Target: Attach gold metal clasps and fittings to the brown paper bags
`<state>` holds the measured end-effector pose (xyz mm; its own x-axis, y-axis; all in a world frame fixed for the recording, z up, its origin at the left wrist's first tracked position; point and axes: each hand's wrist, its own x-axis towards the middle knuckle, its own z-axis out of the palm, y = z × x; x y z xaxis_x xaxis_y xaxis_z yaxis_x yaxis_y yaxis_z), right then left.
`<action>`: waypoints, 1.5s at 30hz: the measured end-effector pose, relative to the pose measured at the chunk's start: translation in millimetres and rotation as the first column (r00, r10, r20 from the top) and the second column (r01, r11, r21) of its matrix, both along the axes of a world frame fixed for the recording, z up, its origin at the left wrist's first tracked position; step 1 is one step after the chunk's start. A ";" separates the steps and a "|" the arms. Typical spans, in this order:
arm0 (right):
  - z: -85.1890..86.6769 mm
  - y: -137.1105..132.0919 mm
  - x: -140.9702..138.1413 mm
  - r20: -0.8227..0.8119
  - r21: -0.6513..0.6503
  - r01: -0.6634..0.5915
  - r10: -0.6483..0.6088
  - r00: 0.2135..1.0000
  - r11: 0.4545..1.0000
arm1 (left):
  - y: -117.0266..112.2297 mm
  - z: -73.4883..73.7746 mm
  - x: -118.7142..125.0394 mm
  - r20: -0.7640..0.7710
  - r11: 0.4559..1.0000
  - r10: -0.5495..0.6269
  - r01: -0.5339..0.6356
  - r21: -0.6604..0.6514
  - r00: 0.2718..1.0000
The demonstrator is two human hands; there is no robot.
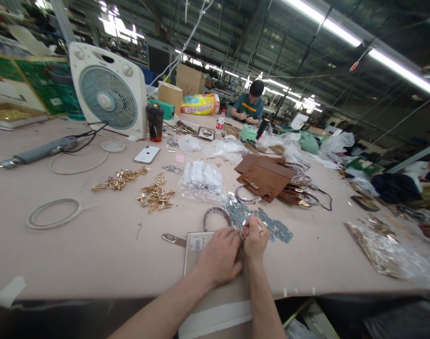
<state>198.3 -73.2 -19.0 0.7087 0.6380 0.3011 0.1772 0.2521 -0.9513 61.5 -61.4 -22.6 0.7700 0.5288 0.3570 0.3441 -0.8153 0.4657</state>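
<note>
A light-lined bag panel (189, 256) lies in front of me at the table's near edge. Its looped brown handle (215, 210) points away, and a brown strap with a metal plate (172, 239) sticks out to the left. My left hand (220, 256) presses on the panel near its top edge, fingers bent and together. Close beside it, my right hand (255, 235) is closed in a pinch at the panel's top right; what sits between those fingertips is too small to make out. Just beyond both hands spreads a pile of small grey metal plates (278, 230).
Gold-coloured metal fittings (155, 195) lie in heaps at left, near a phone (146, 154), a tape roll (54, 213) and an electric screwdriver (42, 151). A fan (107, 92) stands behind. Brown bag pieces (266, 178) and a plastic-wrapped bundle (202, 176) lie ahead. A person (248, 106) sits across.
</note>
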 end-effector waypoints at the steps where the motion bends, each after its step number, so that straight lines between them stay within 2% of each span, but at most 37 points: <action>1: -1.9 -0.7 -0.2 0.008 0.011 0.008 -0.008 1.000 1.000 | -0.5 -0.5 -0.2 -0.005 0.999 0.035 -0.034 0.009 0.999; 4: -9.2 -6.9 -0.7 -0.018 0.094 0.031 -0.030 0.999 0.995 | -1.6 -1.4 -0.3 -0.049 0.996 0.085 -0.084 0.031 0.995; 7: -11.6 -14.5 3.5 -0.141 0.213 0.056 -0.026 0.990 0.975 | -2.0 -1.1 0.0 -0.083 0.997 0.075 -0.073 0.032 0.994; 11: 0.9 -14.3 16.9 -0.283 0.293 0.126 -0.040 0.958 0.948 | -2.6 0.1 0.0 -0.091 0.996 0.085 -0.082 0.041 0.992; 16: 17.3 8.7 28.8 -0.319 0.166 -0.032 0.085 0.944 0.986 | -2.7 0.6 0.7 -0.084 0.996 0.086 -0.082 0.046 0.993; 21: 9.0 31.5 32.1 -0.308 -0.046 -0.180 0.158 0.938 0.983 | -3.1 2.8 0.4 -0.076 0.995 0.087 -0.083 0.057 0.993; 25: 4.9 35.8 32.8 -0.313 -0.087 -0.243 0.205 0.927 0.966 | -3.9 5.8 0.0 -0.093 0.994 0.094 -0.088 0.064 0.991; 30: 5.0 26.0 24.9 -0.288 -0.082 -0.281 0.247 0.925 0.956 | -3.1 6.5 1.0 -0.130 0.994 0.089 -0.080 0.070 0.988; 33: -0.5 14.9 18.1 -0.228 -0.027 -0.247 0.235 0.945 0.969 | -2.4 5.3 1.3 -0.125 0.993 0.095 -0.085 0.087 0.988; 36: -3.7 1.5 16.3 -0.173 0.092 -0.163 0.177 0.969 0.982 | -2.2 4.4 1.3 -0.123 0.993 0.098 -0.088 0.082 0.988; 40: 10.5 -13.0 22.3 -0.227 0.207 -0.140 0.187 0.956 0.968 | -2.9 3.7 1.1 -0.110 0.994 0.095 -0.089 0.061 0.989; 43: 23.4 -15.1 22.7 -0.170 0.353 -0.128 0.198 0.965 0.927 | -3.3 3.6 0.9 -0.096 0.994 0.100 -0.095 0.058 0.990; 45: 23.0 -12.5 18.4 -0.137 0.385 -0.142 0.209 0.968 0.912 | -3.1 3.9 0.7 -0.095 0.994 0.098 -0.093 0.056 0.991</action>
